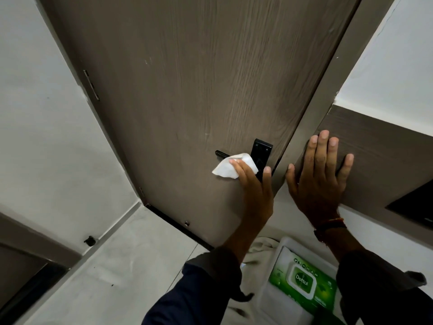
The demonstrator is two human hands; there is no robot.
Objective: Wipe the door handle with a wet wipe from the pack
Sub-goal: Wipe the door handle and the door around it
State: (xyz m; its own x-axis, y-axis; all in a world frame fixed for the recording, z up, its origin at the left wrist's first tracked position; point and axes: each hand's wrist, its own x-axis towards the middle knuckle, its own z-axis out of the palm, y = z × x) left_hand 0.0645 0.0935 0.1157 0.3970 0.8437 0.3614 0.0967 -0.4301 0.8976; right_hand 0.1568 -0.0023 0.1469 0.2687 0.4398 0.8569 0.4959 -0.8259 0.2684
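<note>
A black lever door handle [221, 154] with a black backplate [261, 151] is mounted on the grey-brown wooden door [187, 90]. My left hand [254, 191] presses a white wet wipe [230, 167] over the handle's lever; only the lever's left tip shows. My right hand [321, 174] lies flat with fingers spread on the wooden wall panel [379, 156] right of the door frame and holds nothing. The green wet wipe pack [302, 281] lies below, lid shut, in a white tray [276, 301].
The door frame [328, 90] runs between my hands. White walls stand on both sides. A grey floor [117, 266] spreads at the lower left, with a black door stop [89, 241] at the wall's base. Beige cloth [260, 249] lies near the tray.
</note>
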